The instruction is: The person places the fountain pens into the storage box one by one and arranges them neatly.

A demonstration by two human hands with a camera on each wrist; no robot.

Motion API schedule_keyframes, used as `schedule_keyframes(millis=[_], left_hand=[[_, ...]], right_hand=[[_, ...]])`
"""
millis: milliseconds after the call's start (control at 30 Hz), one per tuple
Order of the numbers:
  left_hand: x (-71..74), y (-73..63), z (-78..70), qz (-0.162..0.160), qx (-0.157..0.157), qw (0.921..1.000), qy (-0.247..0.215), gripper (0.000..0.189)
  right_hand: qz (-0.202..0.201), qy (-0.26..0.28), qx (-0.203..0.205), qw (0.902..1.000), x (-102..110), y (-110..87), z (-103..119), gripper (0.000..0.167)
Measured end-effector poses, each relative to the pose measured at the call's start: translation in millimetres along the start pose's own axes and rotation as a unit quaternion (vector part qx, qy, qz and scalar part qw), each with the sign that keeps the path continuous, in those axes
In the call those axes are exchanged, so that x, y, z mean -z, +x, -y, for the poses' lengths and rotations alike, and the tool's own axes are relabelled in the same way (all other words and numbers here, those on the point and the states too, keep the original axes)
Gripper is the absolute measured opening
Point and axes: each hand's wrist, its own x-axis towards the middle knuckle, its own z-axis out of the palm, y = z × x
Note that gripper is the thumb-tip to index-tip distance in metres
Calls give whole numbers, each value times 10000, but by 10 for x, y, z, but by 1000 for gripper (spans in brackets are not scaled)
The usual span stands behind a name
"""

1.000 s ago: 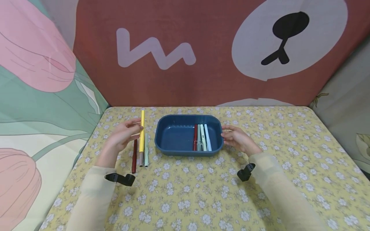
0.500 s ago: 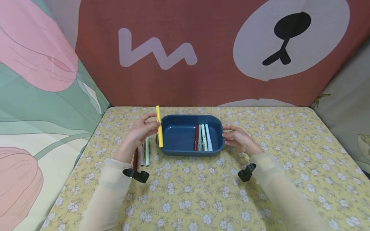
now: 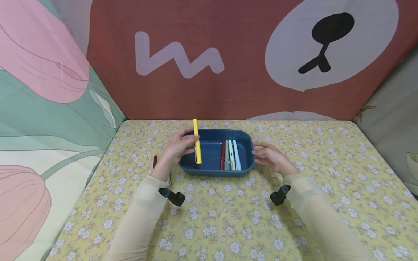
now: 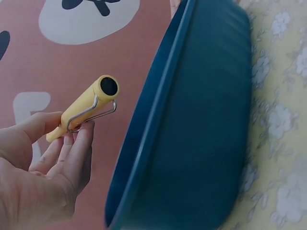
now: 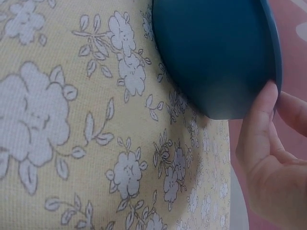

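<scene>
A yellow capped pen [image 3: 197,145] with a wire clip is pinched between the thumb and fingers of my left hand [image 3: 177,146]. The pen stands tilted above the left part of a dark blue box [image 3: 209,173]. Its black round end and clip show in the left wrist view, apart from the box wall [image 4: 192,134]. My right hand [image 3: 269,156] holds the box's right end, with fingertips at the rim in the right wrist view. Inside the box, toward the right, several pens lie side by side: dark red [image 3: 222,156], grey-green [image 3: 227,156], pale green [image 3: 232,156] and light blue [image 3: 237,156].
Left of the box, a dark red pen [image 3: 155,160] and a pale green pen [image 3: 168,180] lie on the table, partly hidden by my left hand and wrist. A flowered yellow cloth [image 3: 212,217] covers the table. A printed fabric wall [image 3: 228,94] rises behind it.
My left hand has carried the yellow pen rightward, from above the loose pens to over the box's left part. My right hand has stayed at the box's right end.
</scene>
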Motion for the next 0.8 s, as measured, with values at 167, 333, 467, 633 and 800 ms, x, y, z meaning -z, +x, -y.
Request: schedule_keyframes(millis=[167, 333, 467, 633, 800], left_hand=[[-91, 38, 37, -14, 6, 9999, -170, 53], [-178, 98, 79, -120, 121, 9998, -107, 52], [-261, 140, 96, -137, 148, 9997, -113, 51], [-360, 174, 117, -309, 254, 9991, -158, 49], [-416, 202, 169, -411, 380, 9983, -141, 51]], right_hand=[[15, -9, -3, 10000, 2, -1, 6, 55], [28, 76, -36, 10000, 4, -2, 12, 55], [29, 158, -49, 9999, 6, -1, 14, 56], [37, 152, -45, 9999, 3, -3, 15, 56], [31, 144, -54, 9999, 2, 2, 7, 56]])
